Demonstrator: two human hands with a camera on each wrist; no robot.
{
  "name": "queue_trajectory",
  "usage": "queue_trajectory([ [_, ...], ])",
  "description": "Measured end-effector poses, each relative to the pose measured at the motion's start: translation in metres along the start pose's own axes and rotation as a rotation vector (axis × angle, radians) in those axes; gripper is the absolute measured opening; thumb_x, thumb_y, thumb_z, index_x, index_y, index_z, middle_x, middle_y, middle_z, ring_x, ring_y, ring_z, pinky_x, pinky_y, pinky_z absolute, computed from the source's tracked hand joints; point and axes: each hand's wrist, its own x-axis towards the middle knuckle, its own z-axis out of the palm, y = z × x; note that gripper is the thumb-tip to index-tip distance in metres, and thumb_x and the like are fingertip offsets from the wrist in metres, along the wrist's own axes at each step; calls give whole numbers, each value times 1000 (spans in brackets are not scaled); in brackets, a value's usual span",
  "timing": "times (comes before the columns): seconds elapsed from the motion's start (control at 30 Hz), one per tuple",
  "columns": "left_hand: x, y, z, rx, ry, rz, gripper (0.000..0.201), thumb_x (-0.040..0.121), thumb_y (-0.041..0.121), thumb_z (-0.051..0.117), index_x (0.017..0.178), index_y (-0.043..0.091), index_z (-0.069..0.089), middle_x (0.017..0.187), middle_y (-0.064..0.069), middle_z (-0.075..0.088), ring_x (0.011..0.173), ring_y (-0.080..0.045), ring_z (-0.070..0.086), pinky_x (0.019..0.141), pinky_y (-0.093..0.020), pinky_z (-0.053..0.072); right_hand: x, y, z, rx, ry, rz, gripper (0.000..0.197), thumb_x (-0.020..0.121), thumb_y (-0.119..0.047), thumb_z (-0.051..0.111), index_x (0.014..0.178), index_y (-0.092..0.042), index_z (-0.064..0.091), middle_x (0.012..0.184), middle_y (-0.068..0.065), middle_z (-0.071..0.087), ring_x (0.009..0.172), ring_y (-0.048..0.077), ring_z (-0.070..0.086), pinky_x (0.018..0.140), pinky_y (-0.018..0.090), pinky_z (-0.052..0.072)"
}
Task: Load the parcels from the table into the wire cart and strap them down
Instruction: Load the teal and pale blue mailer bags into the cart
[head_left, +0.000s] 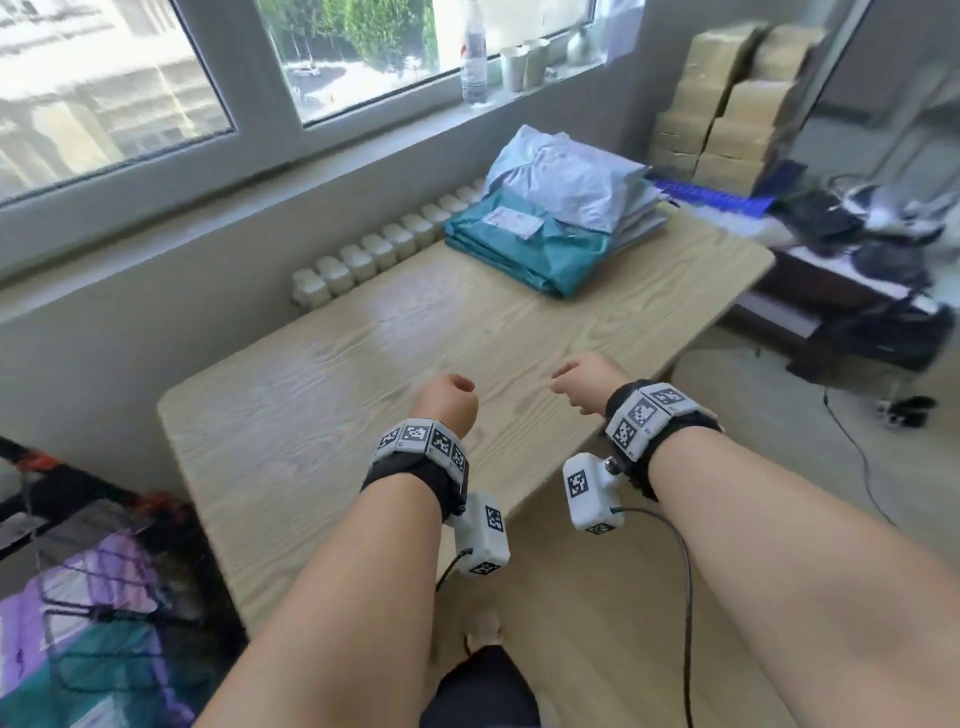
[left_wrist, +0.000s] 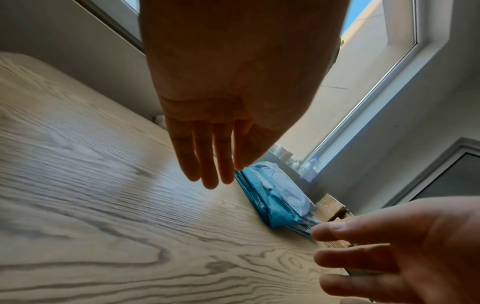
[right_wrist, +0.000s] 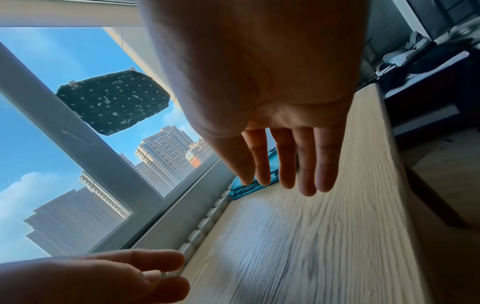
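Observation:
A stack of soft mailer parcels lies at the far right end of the wooden table (head_left: 363, 364): a teal parcel (head_left: 524, 254) at the bottom and pale grey-blue parcels (head_left: 566, 176) on top. Both hands hover over the table's near half, well short of the stack. My left hand (head_left: 449, 402) and right hand (head_left: 582, 382) hold nothing. The wrist views show the left hand's fingers (left_wrist: 207, 160) and the right hand's fingers (right_wrist: 285, 164) straight and relaxed, with the stack (left_wrist: 275, 197) beyond them. The black wire cart (head_left: 62, 499) stands at the lower left, with purple and teal parcels (head_left: 104, 582) under a net.
A radiator (head_left: 384, 249) runs along the wall behind the table. A water bottle (head_left: 474, 57) and cups (head_left: 522, 65) stand on the windowsill. Stacked cardboard boxes (head_left: 737, 98) and a low bench with dark clutter (head_left: 857, 244) sit to the right.

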Motion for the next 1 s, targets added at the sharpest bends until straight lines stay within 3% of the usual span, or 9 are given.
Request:
queue_trajectory([
  [0.1, 35, 21, 12, -12, -18, -7, 37, 88, 7, 46, 119, 13, 63, 114, -9, 67, 106, -27, 64, 97, -42, 51, 32, 3, -16, 15, 12, 18, 16, 90, -12, 58, 103, -11, 67, 73, -1, 53, 86, 21, 51, 78, 31, 44],
  [0.2, 81, 35, 23, -21, -11, -30, 36, 82, 11, 48, 113, 19, 65, 107, -10, 70, 100, -27, 67, 94, -42, 52, 69, 3, -31, 18, 8, 22, 23, 89, -13, 60, 111, -11, 67, 78, -3, 57, 87, 19, 54, 82, 32, 48],
  [0.27, 108, 46, 28, -9, -21, -50, 37, 82, 12, 48, 115, 19, 64, 105, -9, 70, 99, -27, 66, 93, -42, 53, 95, 2, -41, -3, 9, 33, 24, 89, -14, 60, 112, -11, 67, 87, 0, 60, 87, 18, 55, 84, 32, 49],
  [0.47, 169, 89, 35, 46, -22, -60, 38, 87, 10, 47, 122, 17, 61, 109, -11, 68, 102, -27, 64, 95, -41, 51, 165, -8, -73, -20, -14, 37, 27, 89, -16, 62, 116, -11, 64, 84, -2, 59, 88, 18, 55, 79, 32, 48],
  [0.57, 199, 111, 41, 87, -4, -78, 39, 90, 9, 44, 125, 17, 59, 119, -8, 64, 110, -26, 60, 95, -36, 48, 201, -16, -88, -17, -46, 3, 34, 88, -18, 64, 122, -12, 62, 105, 3, 63, 93, 19, 58, 86, 33, 50],
  [0.67, 228, 130, 50, 76, 24, -117, 41, 90, 8, 43, 126, 18, 58, 124, -6, 61, 112, -25, 58, 95, -34, 46, 240, -24, -102, -87, -33, -52, 39, 90, -19, 62, 128, -13, 57, 126, 4, 60, 113, 22, 57, 96, 30, 44],
  [0.8, 265, 154, 63, 55, 70, -176, 41, 90, 8, 44, 127, 19, 58, 125, -6, 60, 113, -24, 57, 92, -31, 44, 301, -32, -114, -163, -89, -125, 49, 90, -19, 59, 138, -16, 48, 138, 5, 53, 119, 23, 55, 100, 30, 42],
  [0.9, 287, 172, 74, 33, 116, -239, 42, 89, 10, 43, 128, 19, 56, 127, -6, 59, 116, -25, 56, 96, -33, 44, 349, -39, -122, -228, -153, -192, 57, 88, -22, 58, 143, -21, 41, 144, 5, 46, 119, 22, 55, 95, 25, 40],
  [1.0, 312, 186, 89, 0, 154, -276, 44, 91, 12, 43, 133, 17, 53, 131, -7, 58, 118, -26, 56, 101, -33, 44, 390, -44, -135, -279, -193, -244, 64, 86, -24, 58, 146, -24, 35, 145, 12, 39, 118, 27, 54, 96, 32, 45],
])
